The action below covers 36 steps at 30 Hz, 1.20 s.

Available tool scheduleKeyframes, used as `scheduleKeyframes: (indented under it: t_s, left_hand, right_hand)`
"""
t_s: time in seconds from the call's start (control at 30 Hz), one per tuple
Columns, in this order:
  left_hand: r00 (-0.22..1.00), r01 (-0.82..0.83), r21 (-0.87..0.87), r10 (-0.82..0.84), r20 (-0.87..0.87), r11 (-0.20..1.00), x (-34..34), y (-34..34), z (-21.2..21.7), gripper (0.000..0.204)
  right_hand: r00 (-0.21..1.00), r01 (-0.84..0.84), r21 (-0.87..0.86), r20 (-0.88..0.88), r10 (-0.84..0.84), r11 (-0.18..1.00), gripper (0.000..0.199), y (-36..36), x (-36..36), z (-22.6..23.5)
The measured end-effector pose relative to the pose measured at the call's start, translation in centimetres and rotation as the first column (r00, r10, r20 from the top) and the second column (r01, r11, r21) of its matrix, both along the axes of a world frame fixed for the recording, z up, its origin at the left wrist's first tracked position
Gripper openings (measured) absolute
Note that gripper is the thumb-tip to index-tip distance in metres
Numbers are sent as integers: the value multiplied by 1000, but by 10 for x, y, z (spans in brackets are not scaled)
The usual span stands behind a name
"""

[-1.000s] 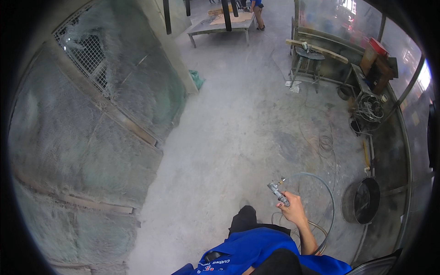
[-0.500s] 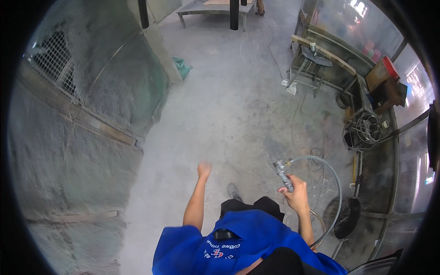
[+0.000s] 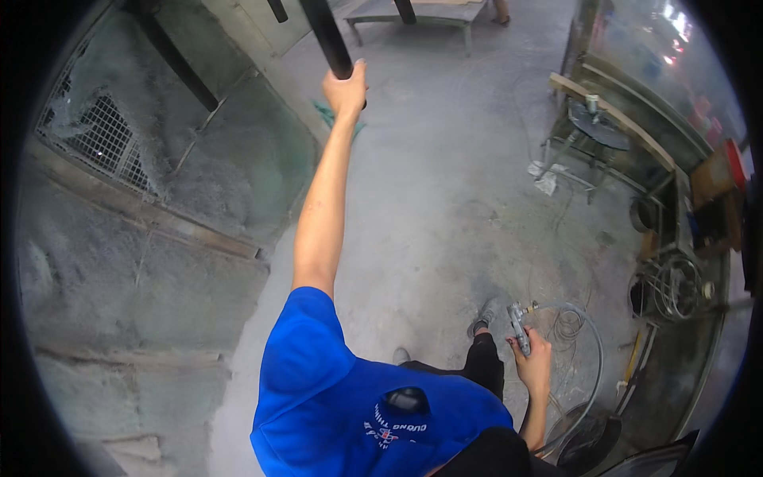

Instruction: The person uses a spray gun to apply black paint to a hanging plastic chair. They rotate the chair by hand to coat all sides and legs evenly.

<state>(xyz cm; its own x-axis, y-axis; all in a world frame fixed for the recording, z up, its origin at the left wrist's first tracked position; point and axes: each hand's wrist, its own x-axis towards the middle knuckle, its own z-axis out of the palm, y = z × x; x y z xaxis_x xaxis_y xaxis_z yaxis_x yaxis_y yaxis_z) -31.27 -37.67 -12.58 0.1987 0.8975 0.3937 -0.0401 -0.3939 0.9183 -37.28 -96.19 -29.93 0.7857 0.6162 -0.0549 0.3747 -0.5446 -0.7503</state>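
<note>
My left hand (image 3: 346, 91) reaches far forward with the arm stretched out. Its fingers are wrapped round the lower end of a black bar (image 3: 326, 36) that comes down from the top of the view. Low on the right, my right hand (image 3: 534, 358) is closed round a grey metal spray gun (image 3: 519, 330), held beside my leg. A pale hose (image 3: 598, 350) runs from the gun in a loop back toward my right forearm. Another black bar (image 3: 179, 60) slants in at the upper left, and a shorter black bar (image 3: 404, 11) shows near the top edge.
Dusty sheeting and a metal grille (image 3: 111, 135) line the left side. A stool (image 3: 600, 127) with a small cup stands at the right, near coiled wire (image 3: 675, 290) and a round black pan (image 3: 588, 445). At the back is a low table (image 3: 413, 11); a person's foot shows beside it.
My left hand has moved up and forward from low in front of me onto the black bar. The right hand, still holding the spray gun, sits lower. The view has shifted.
</note>
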Motion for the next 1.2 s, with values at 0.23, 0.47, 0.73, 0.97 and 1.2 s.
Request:
scheduleKeyframes:
  t_s: [0.23,0.47,0.73,0.97,1.2]
  left_hand:
    - [982,180,-6,-180,59,984,-37,-66,23,18]
    - [877,427,-84,-390,279,900,-100,-234,86,27]
    - [670,696,-40,-627,397,717,-154,-401,184,35]
    - [743,658,-166,-597,301,735,-169,-474,276,31]
    - [339,929,-304,-812,475,210,-144,-463,304,37]
  right_hand:
    - [934,-355,-33,-55,353,934,46,36,178,-8]
    - [913,-401,134,-17,407,906,46,53,229,-6]
    - [815,-563,207,-26,580,800,53,10,212,-13]
    - [813,-512,344,-102,573,787,63,-24,185,-44]
    - [776,-504,433,-153,612,748,80,-28,166,-47]
